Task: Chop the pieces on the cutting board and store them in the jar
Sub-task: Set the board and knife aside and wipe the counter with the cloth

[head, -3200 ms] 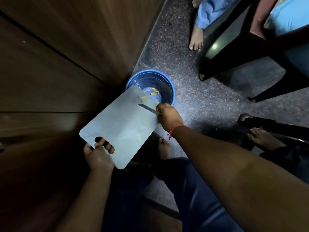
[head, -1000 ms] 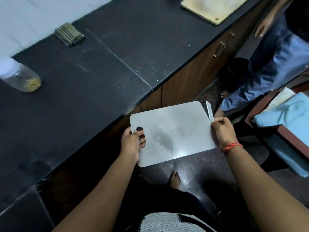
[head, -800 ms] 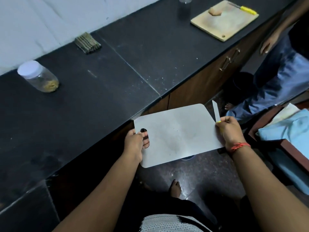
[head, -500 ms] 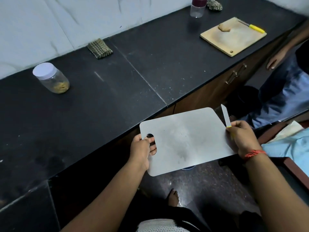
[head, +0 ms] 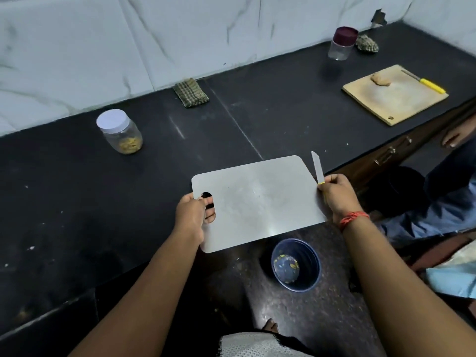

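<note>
- My left hand grips the grey cutting board at mid-frame, fingers hooked through its handle hole.
- My right hand closes round a knife with its blade pointing up, and touches the board's right edge.
- I see no pieces on the board, which sits over the front edge of the black table.
- The jar, white-lidded with yellow bits inside, stands on the table at centre left, well apart from the board.
- A blue bucket sits on the floor below the board.
- At upper right lie a wooden board and a maroon-lidded jar.
</note>
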